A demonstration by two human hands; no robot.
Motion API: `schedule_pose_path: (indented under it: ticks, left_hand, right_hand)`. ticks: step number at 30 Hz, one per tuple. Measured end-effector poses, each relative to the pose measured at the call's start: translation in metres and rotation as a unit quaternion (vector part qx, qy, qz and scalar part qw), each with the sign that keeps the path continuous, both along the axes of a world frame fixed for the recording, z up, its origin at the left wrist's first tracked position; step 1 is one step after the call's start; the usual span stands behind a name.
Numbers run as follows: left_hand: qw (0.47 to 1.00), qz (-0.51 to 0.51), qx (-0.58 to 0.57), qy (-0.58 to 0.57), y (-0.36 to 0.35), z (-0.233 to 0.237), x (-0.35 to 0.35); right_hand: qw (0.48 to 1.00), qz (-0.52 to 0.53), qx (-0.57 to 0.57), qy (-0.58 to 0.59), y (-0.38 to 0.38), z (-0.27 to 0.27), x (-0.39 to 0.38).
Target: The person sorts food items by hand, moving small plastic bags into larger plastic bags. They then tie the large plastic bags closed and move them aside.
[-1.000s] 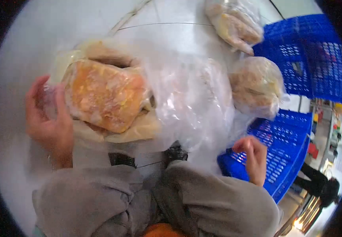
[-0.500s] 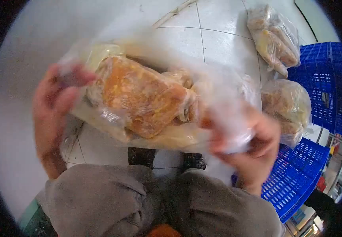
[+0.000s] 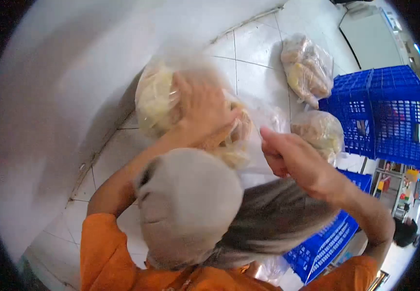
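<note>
A clear plastic bag of frozen meat (image 3: 155,102), which looks like chicken, rests on the floor beside the wall, in front of my knees. My left hand (image 3: 202,99) lies flat across the top of it, fingers stretched out and slightly blurred. On the bag's right side, my right hand (image 3: 292,157) is closed around the loose plastic end (image 3: 261,123), thumb on top. Much of the meat is hidden beneath my left hand and behind my knee (image 3: 188,203).
Two more bags stand to the right: one bag of meat (image 3: 307,68) farther off, another bag (image 3: 319,133) nearer. Behind them is a blue plastic crate (image 3: 379,114); a second blue crate (image 3: 324,247) sits by my right leg. The white wall (image 3: 74,97) borders the left. A person (image 3: 405,232) is at far right.
The bag has gone from being held up, open, between both hands to resting on the floor. My left hand moved from its left edge onto its top. My view has turned.
</note>
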State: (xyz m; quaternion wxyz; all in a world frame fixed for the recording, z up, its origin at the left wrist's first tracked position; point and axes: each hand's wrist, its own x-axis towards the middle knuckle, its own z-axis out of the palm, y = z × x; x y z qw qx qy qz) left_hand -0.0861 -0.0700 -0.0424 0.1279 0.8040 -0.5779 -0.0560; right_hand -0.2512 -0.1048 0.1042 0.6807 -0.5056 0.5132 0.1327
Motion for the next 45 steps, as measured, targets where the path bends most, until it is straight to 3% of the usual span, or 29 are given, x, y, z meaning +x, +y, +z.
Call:
schedule_pose_path:
  ticks: [2,4,5,6,7,8,12,14,15,16,19,20,22,23,26,28,30,31,32,33,34,35,36,37,38,40,41,43,45]
  left_hand:
    - [0.995,0.018,-0.073,-0.062,0.001,-0.019,-0.012]
    - [0.978,0.057,-0.156,-0.124,-0.008,-0.029,-0.014]
    - [0.965,0.083,-0.193,-0.157,-0.013,-0.028,-0.014]
    - [0.964,0.093,-0.191,-0.160,-0.017,-0.023,-0.012]
    - [0.985,0.084,-0.115,-0.097,-0.021,-0.021,-0.008]
    - [0.996,0.072,-0.035,-0.035,-0.021,-0.021,-0.003]
    - [0.984,0.108,-0.110,-0.088,-0.027,-0.034,-0.006]
    - [0.978,0.118,-0.132,-0.106,-0.029,-0.038,-0.006]
    - [0.976,0.120,-0.140,-0.112,-0.029,-0.039,-0.005]
    - [0.976,0.120,-0.143,-0.113,-0.035,-0.041,-0.007]
    - [0.970,0.130,-0.140,-0.149,-0.036,-0.044,-0.009]
    - [0.965,0.132,-0.137,-0.180,-0.035,-0.045,-0.008]
    - [0.969,0.132,-0.135,-0.158,-0.037,-0.045,-0.002]
    - [0.973,0.125,-0.143,-0.127,-0.037,-0.045,-0.001]
    - [0.967,0.126,-0.163,-0.148,-0.040,-0.048,-0.003]
    - [0.967,0.126,-0.163,-0.149,-0.033,-0.048,-0.005]
    - [0.967,0.116,-0.166,-0.154,-0.022,-0.031,-0.006]
    - [0.972,0.111,-0.204,0.040,-0.010,-0.016,-0.002]
    - [0.940,0.093,-0.235,0.229,-0.004,-0.001,0.010]
    - [0.948,0.103,-0.162,0.252,0.002,0.011,0.029]
    - [0.942,0.025,-0.003,0.335,0.006,0.030,0.063]
    - [0.897,-0.051,0.161,0.408,0.013,0.057,0.099]
    - [0.869,-0.060,0.205,0.446,0.027,0.100,0.124]
    - [0.838,-0.064,0.246,0.483,0.036,0.131,0.137]
    - [0.839,-0.059,0.243,0.484,0.041,0.131,0.139]
    - [0.792,0.057,0.172,0.583,0.049,0.121,0.138]
    - [0.790,0.061,0.170,0.586,0.047,0.118,0.129]
    - [0.648,0.156,0.029,0.745,0.035,0.117,0.095]
    - [0.629,0.192,-0.050,0.752,0.042,0.108,0.072]
  right_hand:
    - [0.999,-0.035,-0.017,0.032,0.020,0.004,0.017]
    - [0.986,-0.016,-0.163,0.029,0.034,-0.021,0.020]
    - [0.889,0.103,-0.443,-0.052,0.039,-0.061,-0.003]
    - [0.888,0.112,-0.442,-0.057,0.047,-0.046,0.004]
    - [0.944,-0.103,-0.308,-0.055,0.052,-0.027,0.010]
    - [0.937,-0.314,-0.144,-0.045,0.057,-0.011,0.016]
    - [0.922,-0.356,0.002,-0.154,0.061,0.025,-0.020]
    - [0.911,-0.393,-0.064,-0.111,0.068,0.036,-0.025]
    - [0.911,-0.297,-0.284,0.040,0.072,0.038,-0.028]
    - [0.913,-0.297,-0.275,0.046,0.072,0.042,-0.035]
    - [0.852,-0.470,-0.071,-0.220,0.068,0.055,-0.054]
    - [0.857,-0.462,-0.059,-0.222,0.063,0.058,-0.058]
    - [0.868,-0.319,-0.020,-0.380,0.050,0.061,-0.072]
    - [0.890,-0.258,-0.079,-0.367,0.040,0.061,-0.095]
    - [0.894,-0.228,0.001,-0.385,0.037,0.068,-0.096]
    - [0.886,-0.253,0.000,-0.389,0.037,0.066,-0.098]
    - [0.817,-0.396,-0.033,-0.418,0.038,0.056,-0.080]
    - [0.813,-0.392,-0.039,-0.428,0.037,0.055,-0.075]
    - [0.817,-0.397,-0.037,-0.417,0.036,0.054,-0.070]
    - [0.821,-0.405,-0.030,-0.402,0.035,0.049,-0.064]
    - [0.816,-0.409,-0.031,-0.407,0.036,0.041,-0.060]
    - [0.858,-0.353,-0.195,-0.319,0.042,0.033,-0.051]
    - [0.868,-0.279,-0.350,-0.215,0.047,0.029,-0.042]
    - [0.883,-0.231,-0.359,-0.193,0.046,0.030,-0.035]
    - [0.894,-0.183,-0.370,-0.175,0.045,0.032,-0.024]
    - [0.879,-0.125,-0.393,-0.242,0.036,0.012,0.007]
    - [0.871,-0.086,-0.401,-0.269,0.034,-0.001,0.024]
    - [0.794,0.147,-0.525,-0.269,0.026,-0.051,0.049]
    - [0.767,0.271,-0.545,-0.204,0.044,-0.100,0.077]
